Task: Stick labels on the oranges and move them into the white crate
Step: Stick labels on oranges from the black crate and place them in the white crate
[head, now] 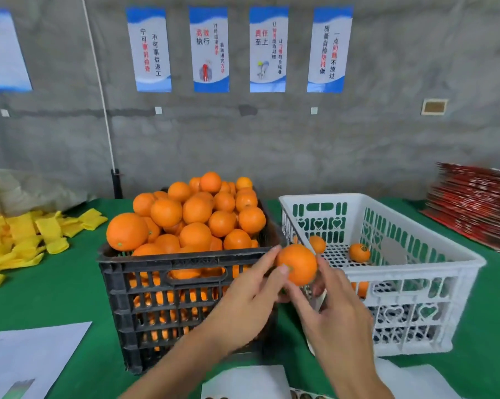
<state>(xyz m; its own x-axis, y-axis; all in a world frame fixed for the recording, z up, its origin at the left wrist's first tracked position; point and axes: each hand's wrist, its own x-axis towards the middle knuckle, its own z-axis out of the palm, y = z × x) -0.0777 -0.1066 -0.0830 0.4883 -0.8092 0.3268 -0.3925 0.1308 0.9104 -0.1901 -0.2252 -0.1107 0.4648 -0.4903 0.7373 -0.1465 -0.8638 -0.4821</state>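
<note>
The step in hand looks like labelling: an orange (297, 264) is held up between both hands, above the gap where the black crate (182, 306) meets the white crate (387, 272). To do it well, the fruit should be kept steady from below while the label is pressed flat onto smooth skin, away from the green stem spot, and rubbed down so no edge lifts. Whether a label is already on the fruit cannot be told here.

The left hand (248, 298) grips the orange from its left side, the thumb lying across the front by the stem spot and the fingers reaching behind. The right hand (332, 306) holds it from the right and underneath, fingers curled against the lower side. So the orange sits at the fingertips of both hands, touching both.

The black crate is heaped with oranges. The white crate, just to its right on the green table (56, 300), holds only a few, so the task seems to be near its start. From here the move into the white crate is short and to the right.
</note>
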